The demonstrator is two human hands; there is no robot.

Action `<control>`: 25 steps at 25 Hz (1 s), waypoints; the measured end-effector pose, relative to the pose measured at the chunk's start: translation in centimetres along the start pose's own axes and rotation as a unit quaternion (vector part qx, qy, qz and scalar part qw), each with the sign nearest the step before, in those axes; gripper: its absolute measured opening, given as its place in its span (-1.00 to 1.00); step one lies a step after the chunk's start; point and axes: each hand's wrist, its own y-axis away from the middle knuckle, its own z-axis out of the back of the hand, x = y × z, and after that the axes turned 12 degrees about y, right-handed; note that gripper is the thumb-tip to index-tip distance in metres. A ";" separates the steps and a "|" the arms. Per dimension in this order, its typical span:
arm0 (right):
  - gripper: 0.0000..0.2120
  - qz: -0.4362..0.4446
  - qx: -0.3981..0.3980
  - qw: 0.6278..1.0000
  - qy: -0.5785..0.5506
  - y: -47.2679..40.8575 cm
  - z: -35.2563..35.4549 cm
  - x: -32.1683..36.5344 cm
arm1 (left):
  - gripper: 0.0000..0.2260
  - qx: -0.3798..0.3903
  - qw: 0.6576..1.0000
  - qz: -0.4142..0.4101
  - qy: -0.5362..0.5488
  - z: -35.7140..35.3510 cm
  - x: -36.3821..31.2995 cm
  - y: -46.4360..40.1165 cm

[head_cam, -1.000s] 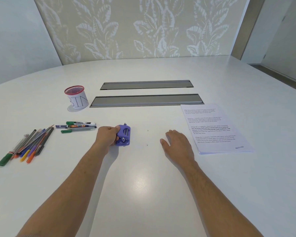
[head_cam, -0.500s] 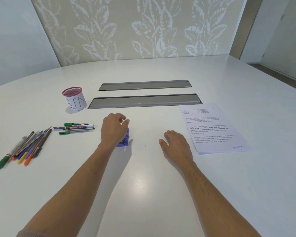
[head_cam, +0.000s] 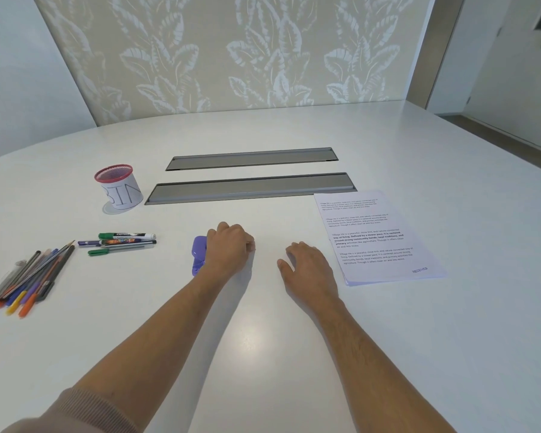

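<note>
Stamping appears done: the paper (head_cam: 378,239) bears a mark, the purple stamp (head_cam: 199,254) sits on the table (head_cam: 263,354) partly under the left hand (head_cam: 228,253), fingers curled, grip not discernible; right hand (head_cam: 310,265) lies spread flat.

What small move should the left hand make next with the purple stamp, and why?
Probably settle the fingers around the purple stamp and lift it just clear of the table. The left hand covers part of it with fingers curled, but a firm grip is not visible, and the stamp lies on the table. The right hand rests flat beside the paper, free to steady it.
</note>
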 end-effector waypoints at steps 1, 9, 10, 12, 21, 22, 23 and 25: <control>-0.74 0.002 -0.001 1.000 0.001 -0.1 0.0 0.0 | -0.73 -0.003 1.000 -0.002 -0.001 -0.1 -0.1 -0.1; -0.77 -0.005 -0.008 1.000 -0.020 -0.1 0.0 -0.1 | -0.78 0.032 0.999 -0.013 0.000 -0.3 -0.4 -1.3; -0.77 -0.005 -0.009 1.000 -0.024 -0.1 0.0 -0.1 | -0.78 0.034 0.999 -0.014 -0.011 -0.4 -0.5 -1.2; -0.76 -0.005 -0.007 1.000 -0.030 -0.1 0.0 -0.1 | -0.80 0.033 0.998 -0.023 -0.043 -0.6 -0.7 -1.0; -0.70 -0.065 0.018 0.983 -0.171 0.0 1.2 0.1 | -0.85 0.020 0.995 -0.034 -0.087 -1.2 -1.2 0.1; -0.72 -0.079 0.010 0.975 -0.206 0.0 1.5 0.2 | -0.84 0.022 0.995 -0.030 -0.091 -1.3 -1.3 0.2; -0.74 -0.091 -0.005 0.967 -0.238 0.0 1.8 0.3 | -0.83 0.025 0.995 -0.027 -0.096 -1.2 -1.5 0.2; -0.77 -0.121 -0.032 0.940 -0.318 -0.2 2.5 0.3 | -0.82 0.035 0.993 -0.022 -0.107 -1.1 -1.7 0.3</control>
